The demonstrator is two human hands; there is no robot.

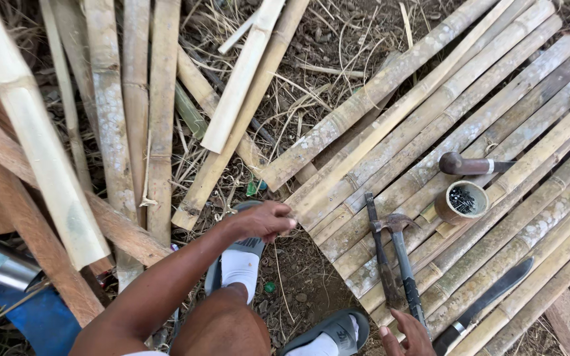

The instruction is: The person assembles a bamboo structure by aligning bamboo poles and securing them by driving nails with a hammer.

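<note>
— What are the hands doing?

— The left hand (263,221) is curled into a loose fist at the near edge of the bamboo slat panel (430,132), its fingertips pinched together just by the end of a slat; whether anything small sits between them, I cannot tell; the right hand (407,333) lies low at the bottom edge, fingers spread and released, touching the grip end of the claw hammer (400,257), not closed round it.

— And where does that hammer lie?

— Flat on the panel, head away from the person, handle towards the right hand; just beside it on its left lies a dark chisel-like bar (379,250), nearly parallel; to the right a long dark blade (489,293) rests across the slats.

— Anything further out?

— A short bamboo cup of dark nails (462,201) stands upright on the panel; beyond it, a wooden-handled tool (470,165); loose bamboo poles (126,112) lie to the left over dry straw; the person's feet, in white socks and grey slide sandals (328,333), stand on bare earth below.
</note>
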